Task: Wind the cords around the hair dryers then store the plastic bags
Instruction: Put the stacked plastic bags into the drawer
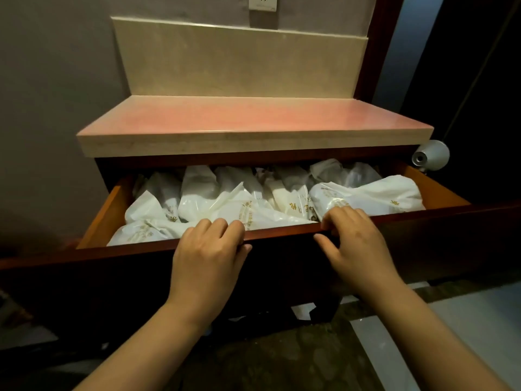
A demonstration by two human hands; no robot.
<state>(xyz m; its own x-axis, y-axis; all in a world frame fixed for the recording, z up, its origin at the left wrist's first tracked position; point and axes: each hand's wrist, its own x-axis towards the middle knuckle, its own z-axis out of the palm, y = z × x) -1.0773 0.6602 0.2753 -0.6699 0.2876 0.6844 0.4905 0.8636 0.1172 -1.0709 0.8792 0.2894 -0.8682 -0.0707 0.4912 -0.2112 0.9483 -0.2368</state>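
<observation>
Open drawer [439, 221] gripped at its front edge by both hands; white plastic bags [225, 198] packed inside.

Left hand [208, 249] is placed at frame centre, fingers curled over the drawer's front rim, thumb against the dark front face. Right hand [352, 238] is placed just right of centre, fingers hooked over the same rim, thumb spread below it. Fingertips of both are touching or just beside the nearest bags. Bags are seen filling the drawer from its left wall to its right wall, across the middle of the frame, crumpled, with gold print. Hair dryers cannot be made out through the plastic. Pinkish-lit desk [253, 119] top sits directly above the drawer. Wall socket [262, 2] at top centre. Round silver fitting [430, 156] at right, beside the desk corner.
</observation>
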